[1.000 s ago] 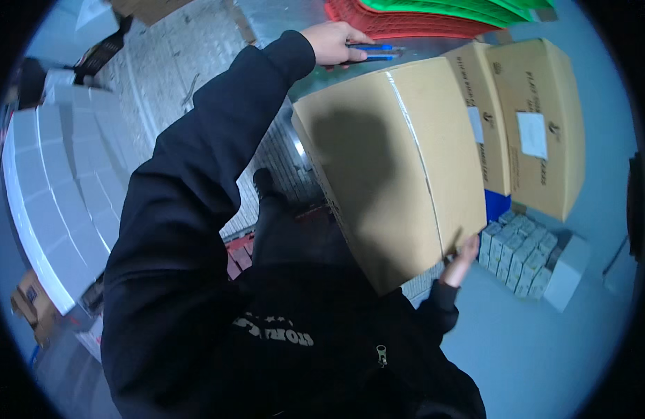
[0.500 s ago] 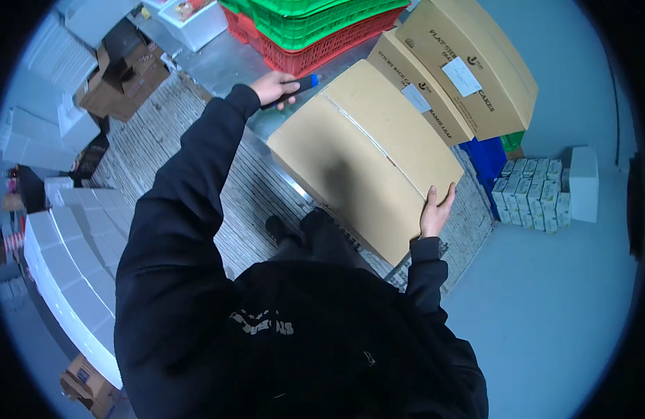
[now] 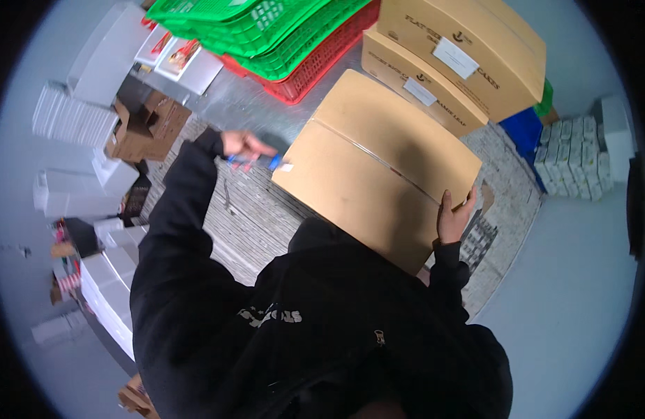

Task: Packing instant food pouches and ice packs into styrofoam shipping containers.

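Observation:
A large brown carton (image 3: 364,188) lies in front of me, a shiny strip of tape running along its closed top seam. My right hand (image 3: 454,215) grips its near right edge, fingers spread over the top and the thumb side against the edge. Beyond the carton's left end, my left hand (image 3: 246,146) is closed round a slim blue-and-black box cutter (image 3: 274,160). Its blue end points at the carton's left corner, where a small whitish patch (image 3: 286,167) shows. Motion blurs the tool, so whether it touches the carton I cannot tell.
Stacked green crates (image 3: 267,35) and a red crate (image 3: 329,66) stand on a metal table (image 3: 246,112). Two brown cartons (image 3: 504,63) rise behind mine. White boxes (image 3: 570,157) are piled at the right wall; an opened carton (image 3: 155,126) and white foam boxes (image 3: 75,192) lie left.
My left hand has swung nearer to me and left, turning the cutter toward the carton's left corner. The right hand keeps its hold on the carton. The view has shifted.

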`<state>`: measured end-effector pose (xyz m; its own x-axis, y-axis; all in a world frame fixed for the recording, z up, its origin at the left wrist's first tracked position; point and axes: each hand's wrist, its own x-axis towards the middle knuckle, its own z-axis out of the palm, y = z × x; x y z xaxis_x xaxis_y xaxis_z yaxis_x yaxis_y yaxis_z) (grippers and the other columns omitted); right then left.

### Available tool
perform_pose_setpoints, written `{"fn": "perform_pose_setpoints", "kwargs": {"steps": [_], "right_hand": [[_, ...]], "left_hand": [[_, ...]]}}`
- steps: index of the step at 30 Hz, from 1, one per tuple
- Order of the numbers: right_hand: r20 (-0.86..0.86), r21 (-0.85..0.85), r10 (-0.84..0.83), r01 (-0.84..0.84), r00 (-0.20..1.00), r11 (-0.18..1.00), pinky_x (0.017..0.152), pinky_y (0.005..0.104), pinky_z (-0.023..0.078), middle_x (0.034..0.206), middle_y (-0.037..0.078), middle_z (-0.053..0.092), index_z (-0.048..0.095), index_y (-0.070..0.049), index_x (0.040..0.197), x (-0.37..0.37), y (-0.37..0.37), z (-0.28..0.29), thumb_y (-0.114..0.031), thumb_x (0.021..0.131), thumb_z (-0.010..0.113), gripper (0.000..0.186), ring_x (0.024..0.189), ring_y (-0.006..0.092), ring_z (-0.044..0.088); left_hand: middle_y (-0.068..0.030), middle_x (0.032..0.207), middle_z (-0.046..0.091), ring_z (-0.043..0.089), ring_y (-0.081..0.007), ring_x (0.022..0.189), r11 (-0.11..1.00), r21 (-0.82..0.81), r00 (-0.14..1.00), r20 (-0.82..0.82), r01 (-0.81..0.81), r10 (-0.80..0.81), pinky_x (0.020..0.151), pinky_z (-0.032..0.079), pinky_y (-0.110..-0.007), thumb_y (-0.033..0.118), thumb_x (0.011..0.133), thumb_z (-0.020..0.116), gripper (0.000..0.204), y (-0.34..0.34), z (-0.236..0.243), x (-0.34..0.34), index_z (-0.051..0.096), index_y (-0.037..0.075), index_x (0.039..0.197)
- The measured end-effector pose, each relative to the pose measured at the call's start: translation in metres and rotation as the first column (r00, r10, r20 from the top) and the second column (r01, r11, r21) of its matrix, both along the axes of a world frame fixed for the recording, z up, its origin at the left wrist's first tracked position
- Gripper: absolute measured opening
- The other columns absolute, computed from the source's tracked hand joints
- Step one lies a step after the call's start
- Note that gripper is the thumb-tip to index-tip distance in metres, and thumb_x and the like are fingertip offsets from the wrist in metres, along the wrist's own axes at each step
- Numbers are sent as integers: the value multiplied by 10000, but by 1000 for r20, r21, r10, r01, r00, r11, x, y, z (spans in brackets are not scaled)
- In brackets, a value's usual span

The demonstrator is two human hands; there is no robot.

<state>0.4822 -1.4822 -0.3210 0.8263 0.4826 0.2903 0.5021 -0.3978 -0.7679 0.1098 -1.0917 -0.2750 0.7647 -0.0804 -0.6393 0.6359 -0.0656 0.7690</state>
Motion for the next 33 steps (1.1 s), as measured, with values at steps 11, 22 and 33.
{"fn": "perform_pose_setpoints", "kwargs": {"steps": [11, 22, 33], "right_hand": [[-5, -469, -443, 389, 896, 793, 662, 388, 501, 762, 200, 640, 640, 30, 852, -58, -12, 57, -296, 688, 753, 382, 725, 356, 625], [-99, -545, -687, 539, 719, 643, 663, 446, 506, 710, 255, 612, 618, 62, 702, -78, -1, 56, -276, 724, 703, 349, 712, 391, 627], [-272, -300, -600, 526, 752, 796, 632, 435, 477, 683, 189, 611, 630, -11, 711, -78, -22, 37, -231, 754, 659, 226, 688, 356, 608]], "left_hand": [[-80, 875, 635, 586, -109, 705, 832, 330, 790, 582, -446, 192, 594, 451, -240, 123, 894, 555, 344, -29, 47, 142, 487, 39, 1221], [-50, 793, 635, 560, -255, 833, 281, 960, 80, 280, 2, -957, 804, 377, -399, 159, 779, 616, 168, -198, 92, 388, 647, 152, 945], [47, 834, 589, 473, -174, 921, -166, 952, -496, -17, 259, -868, 874, 270, -431, 74, 740, 592, 274, -287, 52, 466, 689, 230, 942]]}}
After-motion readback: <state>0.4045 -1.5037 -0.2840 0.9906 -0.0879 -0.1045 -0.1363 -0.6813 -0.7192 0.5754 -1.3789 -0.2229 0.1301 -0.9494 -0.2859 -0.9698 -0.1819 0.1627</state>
